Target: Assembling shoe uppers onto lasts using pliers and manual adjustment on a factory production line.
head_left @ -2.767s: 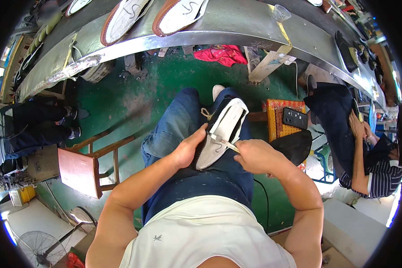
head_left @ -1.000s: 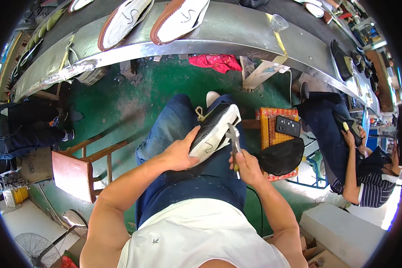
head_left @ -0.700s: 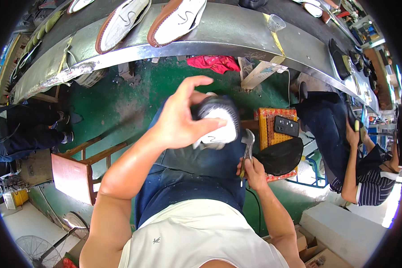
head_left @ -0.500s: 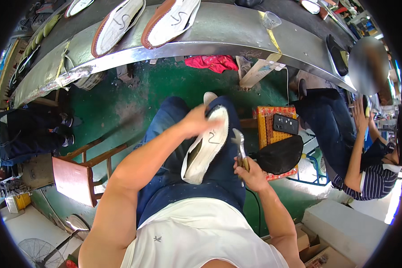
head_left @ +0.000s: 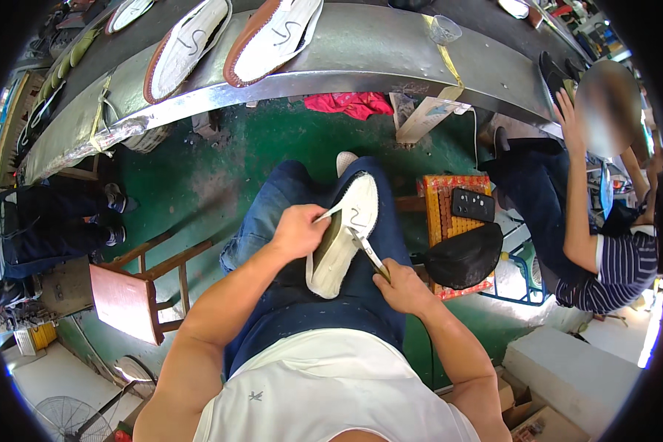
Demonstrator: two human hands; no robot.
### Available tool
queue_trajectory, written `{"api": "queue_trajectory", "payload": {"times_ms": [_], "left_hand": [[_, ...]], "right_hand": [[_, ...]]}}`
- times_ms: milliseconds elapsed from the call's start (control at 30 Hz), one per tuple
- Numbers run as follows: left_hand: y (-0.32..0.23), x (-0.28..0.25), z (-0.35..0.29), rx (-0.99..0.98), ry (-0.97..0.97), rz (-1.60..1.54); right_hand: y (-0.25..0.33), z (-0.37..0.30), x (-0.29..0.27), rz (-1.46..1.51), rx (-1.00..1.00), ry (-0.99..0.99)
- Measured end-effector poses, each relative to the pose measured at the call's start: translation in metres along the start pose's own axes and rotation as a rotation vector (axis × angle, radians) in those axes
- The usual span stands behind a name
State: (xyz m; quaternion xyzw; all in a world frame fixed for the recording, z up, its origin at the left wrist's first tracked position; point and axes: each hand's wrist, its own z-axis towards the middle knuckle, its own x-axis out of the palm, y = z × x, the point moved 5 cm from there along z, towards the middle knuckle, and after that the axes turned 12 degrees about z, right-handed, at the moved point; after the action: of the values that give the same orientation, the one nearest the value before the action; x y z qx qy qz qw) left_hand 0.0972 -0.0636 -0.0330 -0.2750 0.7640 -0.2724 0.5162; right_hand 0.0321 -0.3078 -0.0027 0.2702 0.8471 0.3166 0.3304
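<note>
A white shoe (head_left: 360,197) lies sole-up across my thighs, its toe pointing away from me and a dark mark drawn on its pale bottom. On its left side my left hand (head_left: 300,231) pinches the loose edge of the upper and pulls it outward. Wrapped around the handles of metal lasting pliers (head_left: 369,253) is my right hand (head_left: 404,287). The jaws of the pliers rest against the shoe near its middle; whether they bite on anything cannot be made out.
A metal-edged bench (head_left: 368,55) runs across ahead, carrying white shoes with brown rims (head_left: 276,40) and a clear plastic cup (head_left: 445,31). To the right are a beaded seat (head_left: 442,214) with a phone (head_left: 472,205) and black cloth (head_left: 464,254), and a co-worker (head_left: 619,258). A wooden stool (head_left: 125,295) stands left.
My left hand has moved from the toe back to the shoe's left edge and gripped it. The pliers have swung left from beside the shoe onto it. The co-worker's hand has risen toward the bench.
</note>
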Motion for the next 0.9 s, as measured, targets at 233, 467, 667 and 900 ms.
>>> {"api": "queue_trajectory", "payload": {"times_ms": [233,467,667,900], "left_hand": [[-0.017,0.0,-0.012,0.09,-0.151,0.261],[-0.031,0.004,-0.022,0.193,-0.208,0.334],[-0.03,0.007,-0.017,0.174,-0.18,0.328],[-0.027,0.007,-0.016,0.203,-0.22,0.318]], "right_hand": [[0.0,0.005,-0.002,0.378,0.105,0.269],[0.015,0.02,-0.023,1.021,0.398,0.406],[0.044,0.037,-0.04,0.076,-0.043,0.075],[0.021,0.008,-0.017,1.05,0.369,0.425]]}}
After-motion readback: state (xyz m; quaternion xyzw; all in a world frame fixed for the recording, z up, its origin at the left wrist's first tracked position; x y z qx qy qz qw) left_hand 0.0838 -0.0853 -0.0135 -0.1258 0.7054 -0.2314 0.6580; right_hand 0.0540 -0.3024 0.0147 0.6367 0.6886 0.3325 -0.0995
